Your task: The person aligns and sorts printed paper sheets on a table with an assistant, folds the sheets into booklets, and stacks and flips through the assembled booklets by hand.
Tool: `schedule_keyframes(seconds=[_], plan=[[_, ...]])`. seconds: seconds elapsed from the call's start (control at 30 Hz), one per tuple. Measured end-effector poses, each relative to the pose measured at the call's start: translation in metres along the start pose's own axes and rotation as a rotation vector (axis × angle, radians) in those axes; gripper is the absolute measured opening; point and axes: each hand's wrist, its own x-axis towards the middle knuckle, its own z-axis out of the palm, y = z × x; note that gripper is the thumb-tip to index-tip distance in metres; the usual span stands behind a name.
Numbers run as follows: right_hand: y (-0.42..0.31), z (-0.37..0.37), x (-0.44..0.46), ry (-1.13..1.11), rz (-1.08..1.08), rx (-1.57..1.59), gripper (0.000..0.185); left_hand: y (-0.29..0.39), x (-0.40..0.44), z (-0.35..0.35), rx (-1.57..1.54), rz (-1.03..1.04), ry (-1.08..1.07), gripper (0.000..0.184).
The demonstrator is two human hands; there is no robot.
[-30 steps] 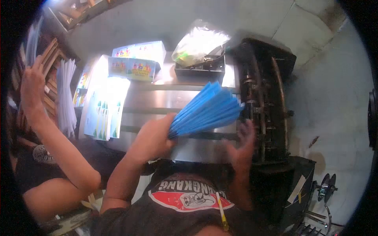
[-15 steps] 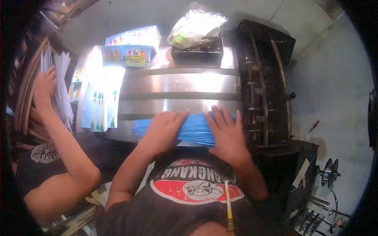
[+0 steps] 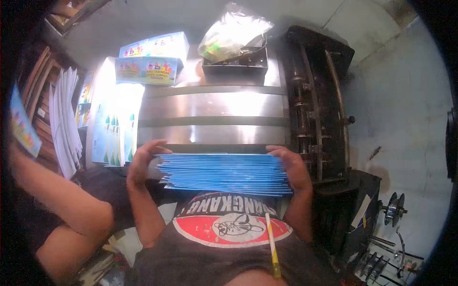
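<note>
The stack [image 3: 224,174] sits between the left hand [image 3: 139,161] and the right hand [image 3: 297,168], at the near edge of the table [image 3: 191,104]. On the table's far side is the box [image 3: 234,75], the bag [image 3: 236,31] over it; the cards [image 3: 143,71] lie left of the box, the sheets [image 3: 112,123] nearer. Left of the sheets are the papers [image 3: 67,119], then a co-worker's arm [image 3: 62,195]. The machine [image 3: 312,105] stands right of the table, the reels [image 3: 394,209] beyond its near end.
</note>
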Motion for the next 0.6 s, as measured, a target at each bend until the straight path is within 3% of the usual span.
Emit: schedule_keyframes(seconds=[0.03,0.07,0.1,0.13,0.17,0.2,0.27,0.3,0.37,0.5,0.6], plan=[[0.007,-0.002,0.0,0.002,0.003,-0.001,0.06,-0.012,0.002,0.001,-0.444,0.216,-0.134,0.074],[0.015,-0.002,-0.003,0.05,-0.006,0.316,0.066,-0.023,0.006,0.004,-0.886,0.429,-0.269,0.079],[0.019,-0.002,-0.007,0.1,-0.012,0.635,0.073,-0.036,0.012,0.016,-0.888,0.42,-0.275,0.079],[0.019,0.002,-0.004,0.142,-0.02,0.539,0.087,-0.046,0.02,0.037,-0.836,0.361,-0.028,0.085],[0.017,0.009,0.003,0.158,-0.019,0.543,0.087,-0.048,0.028,0.058,-0.773,0.3,0.209,0.091],[0.015,0.017,0.009,0.14,-0.164,0.346,0.09,-0.02,0.027,0.073,-0.582,0.367,0.22,0.095],[-0.004,0.016,0.01,-0.02,-0.359,0.081,0.098,0.007,0.022,0.073,-0.701,0.32,0.188,0.098],[0.003,0.015,0.014,-0.014,-0.35,0.087,0.098,0.014,0.022,0.072,-0.814,0.282,0.162,0.101],[0.035,0.014,0.023,0.088,-0.204,0.247,0.098,0.004,0.026,0.067,-0.752,0.248,0.149,0.103],[0.066,0.006,0.007,-0.075,-0.2,0.38,0.097,-0.019,0.017,0.061,-0.742,0.245,0.079,0.104],[0.057,0.024,-0.005,-0.021,-0.226,0.382,0.099,-0.011,0.012,0.07,-0.673,0.3,0.165,0.09]])
